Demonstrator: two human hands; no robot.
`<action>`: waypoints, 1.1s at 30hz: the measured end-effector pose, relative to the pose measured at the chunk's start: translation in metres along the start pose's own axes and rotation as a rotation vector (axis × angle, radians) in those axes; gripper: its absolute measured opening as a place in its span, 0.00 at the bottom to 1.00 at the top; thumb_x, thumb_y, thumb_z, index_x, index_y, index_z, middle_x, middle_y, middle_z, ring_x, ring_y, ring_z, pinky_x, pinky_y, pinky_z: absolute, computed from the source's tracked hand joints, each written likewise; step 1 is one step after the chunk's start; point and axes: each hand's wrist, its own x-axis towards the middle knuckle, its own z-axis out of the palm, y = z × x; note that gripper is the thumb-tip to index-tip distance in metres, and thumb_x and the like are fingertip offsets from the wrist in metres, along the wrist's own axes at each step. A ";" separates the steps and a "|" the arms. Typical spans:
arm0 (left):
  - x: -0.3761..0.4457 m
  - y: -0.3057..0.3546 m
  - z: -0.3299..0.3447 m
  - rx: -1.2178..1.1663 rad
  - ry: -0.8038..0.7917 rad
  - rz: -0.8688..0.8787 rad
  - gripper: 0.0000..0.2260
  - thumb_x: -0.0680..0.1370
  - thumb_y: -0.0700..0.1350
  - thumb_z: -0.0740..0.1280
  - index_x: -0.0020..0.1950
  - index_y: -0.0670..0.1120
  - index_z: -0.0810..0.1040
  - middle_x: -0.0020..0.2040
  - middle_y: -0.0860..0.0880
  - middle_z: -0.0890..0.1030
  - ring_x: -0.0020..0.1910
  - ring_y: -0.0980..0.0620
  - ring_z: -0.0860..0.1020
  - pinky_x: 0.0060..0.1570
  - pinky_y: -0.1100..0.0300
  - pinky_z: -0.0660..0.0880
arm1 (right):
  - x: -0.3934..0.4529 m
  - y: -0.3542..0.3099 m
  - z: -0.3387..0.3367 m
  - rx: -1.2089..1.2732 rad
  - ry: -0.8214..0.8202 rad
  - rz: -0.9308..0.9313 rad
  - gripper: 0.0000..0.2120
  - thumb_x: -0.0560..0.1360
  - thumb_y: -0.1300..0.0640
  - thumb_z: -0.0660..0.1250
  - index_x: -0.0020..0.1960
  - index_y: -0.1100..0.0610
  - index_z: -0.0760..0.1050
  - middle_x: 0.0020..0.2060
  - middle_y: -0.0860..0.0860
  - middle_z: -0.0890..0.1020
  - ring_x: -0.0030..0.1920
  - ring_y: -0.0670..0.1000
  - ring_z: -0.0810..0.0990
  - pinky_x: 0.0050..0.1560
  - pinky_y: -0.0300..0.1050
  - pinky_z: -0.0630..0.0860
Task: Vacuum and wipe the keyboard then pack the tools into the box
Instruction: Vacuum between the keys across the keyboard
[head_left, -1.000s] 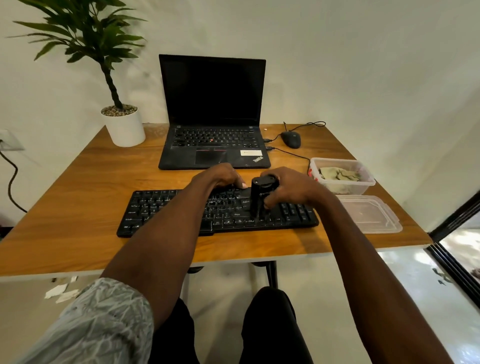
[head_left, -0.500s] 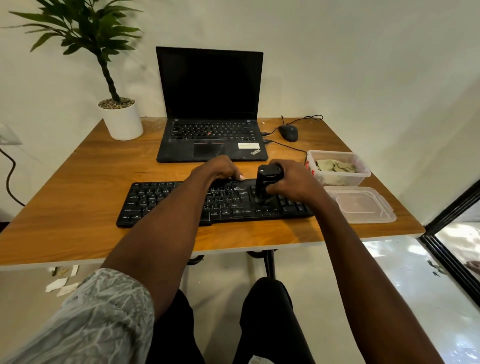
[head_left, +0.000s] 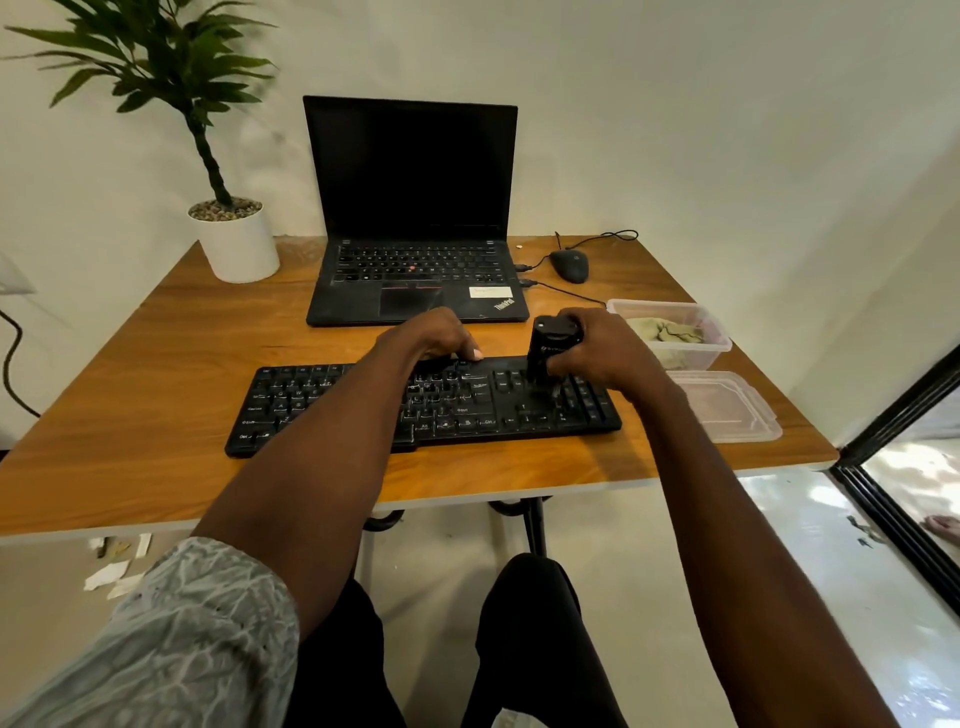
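The keyboard (head_left: 423, 408) is lying at the table's (head_left: 156, 415) front edge, the left hand (head_left: 434, 335) resting curled on its back rim, the right hand (head_left: 597, 351) gripping the upright vacuum (head_left: 550, 348), best kept vertical, nozzle grazing keys.

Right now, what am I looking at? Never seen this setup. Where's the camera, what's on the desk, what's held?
There is no machine here: a person works with bare hands, and one wide camera on their head looks forward and down.

On the wooden desk lie a black keyboard, an open laptop, a mouse, a potted plant, a clear plastic box with a cloth inside, and its lid beside it.

The right hand grips a small black vacuum upright on the keyboard's right part. The left hand rests curled on the keyboard's far edge.
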 end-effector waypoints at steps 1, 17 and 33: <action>0.001 0.000 0.000 0.019 -0.011 0.008 0.10 0.76 0.42 0.72 0.56 0.42 0.83 0.62 0.46 0.80 0.61 0.47 0.75 0.57 0.53 0.68 | -0.001 0.002 -0.001 0.025 -0.021 0.009 0.14 0.66 0.62 0.76 0.48 0.52 0.77 0.45 0.51 0.82 0.47 0.53 0.81 0.40 0.41 0.73; 0.000 0.009 0.010 0.045 -0.031 0.065 0.15 0.73 0.54 0.75 0.49 0.43 0.85 0.56 0.45 0.83 0.58 0.45 0.77 0.59 0.49 0.71 | -0.006 0.011 -0.005 0.082 -0.084 0.012 0.14 0.66 0.64 0.76 0.47 0.53 0.76 0.44 0.52 0.82 0.45 0.50 0.81 0.39 0.40 0.72; -0.002 0.009 0.013 -0.085 -0.016 -0.047 0.11 0.68 0.51 0.79 0.40 0.44 0.83 0.52 0.43 0.83 0.57 0.41 0.79 0.59 0.47 0.74 | 0.034 0.011 0.005 -0.047 0.140 0.011 0.16 0.66 0.61 0.75 0.53 0.58 0.77 0.45 0.51 0.81 0.46 0.51 0.79 0.41 0.37 0.72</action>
